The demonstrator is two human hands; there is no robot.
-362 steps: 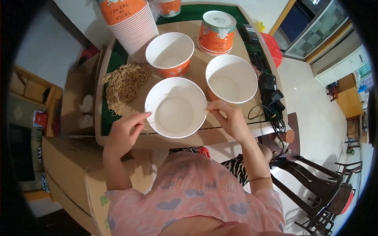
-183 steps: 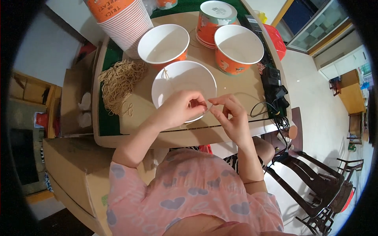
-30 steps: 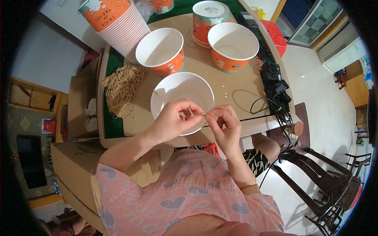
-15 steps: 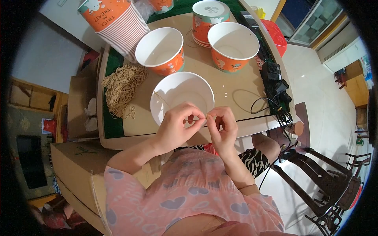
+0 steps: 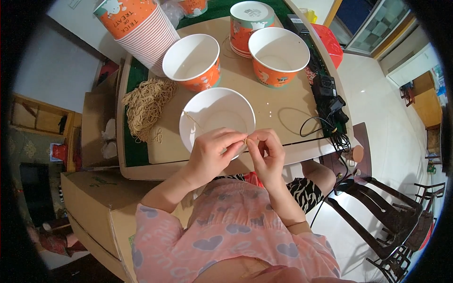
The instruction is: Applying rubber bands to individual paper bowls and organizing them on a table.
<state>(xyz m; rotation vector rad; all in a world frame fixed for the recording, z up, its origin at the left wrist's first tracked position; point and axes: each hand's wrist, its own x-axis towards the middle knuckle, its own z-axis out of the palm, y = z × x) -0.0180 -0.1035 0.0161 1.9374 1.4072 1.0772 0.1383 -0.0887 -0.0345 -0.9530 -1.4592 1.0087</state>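
A paper bucket (image 5: 205,104) with a white inside stands at the table's near edge, its mouth facing up toward me. At its near right rim, my left hand (image 5: 211,152) and my right hand (image 5: 267,155) meet, thumb and forefinger of each pinched together. Between the fingertips is a thin tan string, only a bit of it showing. Another stretch of tan string (image 5: 192,119) crosses the bucket's left inner wall and runs toward my left hand. The bucket's near side is hidden behind my hands. Left of it lies a tangled heap of tan string (image 5: 148,106).
Two orange printed buckets (image 5: 192,59) (image 5: 278,56) stand upright beyond. An upturned bucket (image 5: 251,21) is behind them, and a tall nested stack (image 5: 144,40) leans at far left. Black adapters and cables (image 5: 330,101) line the right edge. A cardboard box (image 5: 101,193) sits at lower left.
My left hand's fingers have closed in flatter beside the right fingertips, and my left forearm has drawn in to the right. The near bucket has shifted very slightly. The right hand has hardly moved.
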